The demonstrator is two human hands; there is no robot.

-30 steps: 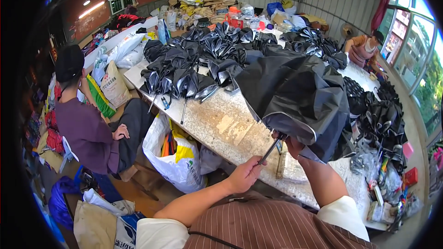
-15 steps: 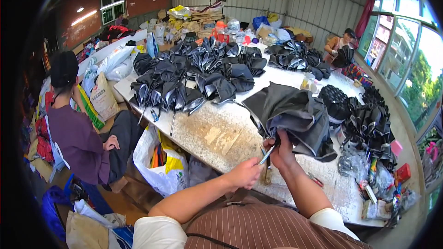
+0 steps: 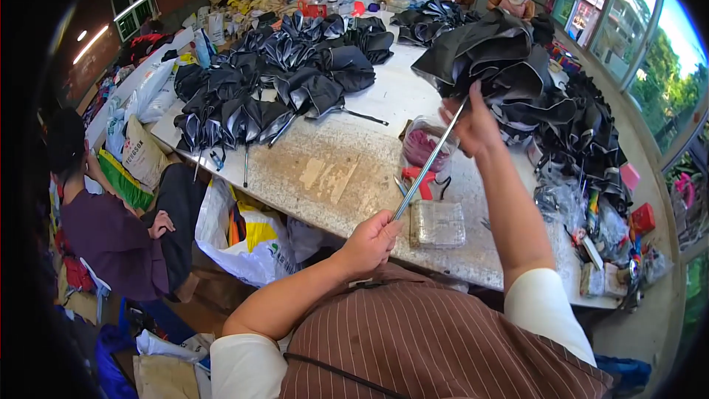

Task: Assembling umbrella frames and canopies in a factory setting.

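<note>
A black umbrella is held up over the table, its canopy loose and bunched and its metal shaft slanting down toward me. My left hand is closed around the lower end of the shaft, close to my apron. Just under the canopy, my right hand is curled about the upper shaft, thumb pointing up; its fingers are slightly blurred and partly behind the shaft. Below the shaft lie a clear tub with dark red contents, a red-handled tool and a clear plastic-wrapped block.
Heaps of black umbrellas cover the far left of the white table; more lie along the right. Plastic bags and small parts crowd the right edge. One person sits at left, another beyond the table.
The umbrella has moved up and away from me, and more of its shaft shows. My right hand has risen with it; my left hand is lower. The tub and wrapped block have come into sight.
</note>
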